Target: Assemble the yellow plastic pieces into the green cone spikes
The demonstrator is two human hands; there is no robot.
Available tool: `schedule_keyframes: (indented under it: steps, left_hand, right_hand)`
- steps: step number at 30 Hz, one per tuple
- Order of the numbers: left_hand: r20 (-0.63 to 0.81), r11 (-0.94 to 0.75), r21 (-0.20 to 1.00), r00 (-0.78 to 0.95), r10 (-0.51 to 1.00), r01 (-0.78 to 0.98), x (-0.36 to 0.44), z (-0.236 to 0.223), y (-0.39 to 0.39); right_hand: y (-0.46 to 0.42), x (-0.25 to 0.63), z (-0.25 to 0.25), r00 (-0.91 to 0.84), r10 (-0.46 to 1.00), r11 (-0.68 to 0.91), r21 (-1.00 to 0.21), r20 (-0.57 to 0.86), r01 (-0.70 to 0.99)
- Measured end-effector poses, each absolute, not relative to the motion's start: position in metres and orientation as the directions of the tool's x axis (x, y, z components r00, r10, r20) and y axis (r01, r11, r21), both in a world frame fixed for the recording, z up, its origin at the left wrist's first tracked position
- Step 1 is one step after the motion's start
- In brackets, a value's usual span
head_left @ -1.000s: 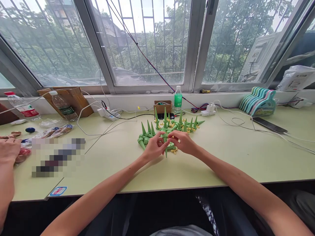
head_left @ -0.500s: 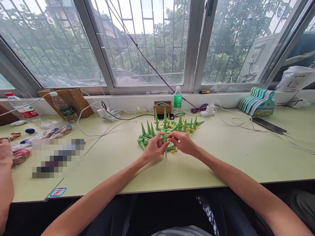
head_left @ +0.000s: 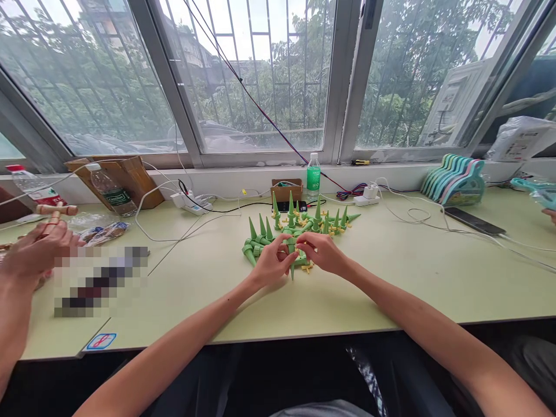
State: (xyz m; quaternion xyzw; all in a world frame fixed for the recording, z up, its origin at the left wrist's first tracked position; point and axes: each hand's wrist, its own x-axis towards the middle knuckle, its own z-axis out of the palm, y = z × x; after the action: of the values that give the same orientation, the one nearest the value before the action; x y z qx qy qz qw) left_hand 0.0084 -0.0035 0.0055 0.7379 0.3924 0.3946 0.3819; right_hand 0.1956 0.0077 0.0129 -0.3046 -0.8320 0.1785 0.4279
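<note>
Just above the table, my left hand (head_left: 274,262) is closed around a green plastic watering spike (head_left: 292,271), its point facing down. My right hand (head_left: 320,250) is pinched at the side of the spike's collar; what its fingertips grip is too small and covered to make out. Behind both hands lies a cluster of similar green spikes (head_left: 263,238), some standing on their wide ends, others lying flat. Small yellow valve pieces (head_left: 307,268) are scattered among them, one close under my right hand.
On the left, a co-worker's hand (head_left: 37,249) holds a wooden toy (head_left: 56,209). Another person's hand (head_left: 549,215) shows at the right edge. A green-labelled bottle (head_left: 313,178), a small cardboard box (head_left: 286,190), a phone (head_left: 474,221), cables and turquoise hangers (head_left: 454,179) line the back.
My hands and the spike have barely moved. The co-worker's hand on the left has come further in, lifting the wooden toy. A hand with a turquoise item has appeared at the right edge.
</note>
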Motion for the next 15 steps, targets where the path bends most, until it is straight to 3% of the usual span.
schedule_keyframes:
  steps: [15]
  left_hand:
    - [0.286,-0.403,0.868,0.371,0.883,0.29,0.008,0.0045,-0.0023]
  right_hand:
    - [0.0079,0.195,0.0122,-0.44,0.679,0.732,-0.582,0.588,0.353]
